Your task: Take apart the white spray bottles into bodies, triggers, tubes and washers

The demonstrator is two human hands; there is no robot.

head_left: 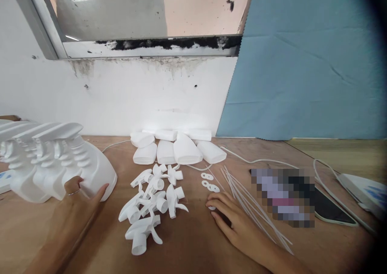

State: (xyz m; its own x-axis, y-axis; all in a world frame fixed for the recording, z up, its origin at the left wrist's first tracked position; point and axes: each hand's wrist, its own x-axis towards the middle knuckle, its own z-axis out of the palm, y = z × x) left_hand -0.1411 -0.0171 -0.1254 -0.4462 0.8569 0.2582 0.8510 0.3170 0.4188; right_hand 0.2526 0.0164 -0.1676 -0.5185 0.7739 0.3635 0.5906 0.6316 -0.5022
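On the left, my left hand (75,201) touches the front of a white spray bottle (101,171), thumb and fingers spread apart; the bottle stands at the end of a row of similar ones. My right hand (229,217) rests on the table with its fingertips over a small white washer (212,208). Several more washers (207,176) lie just beyond those fingertips. Between my hands is a loose pile of white trigger spray heads (140,230). Thin white tubes (256,213) lie beside my right hand.
White bottles (187,150) lie on their sides at the back of the brown table (105,241), by the wall. A phone (335,209), partly under a pixelated patch, lies at the right near a white cable (260,160) and a white device (363,189).
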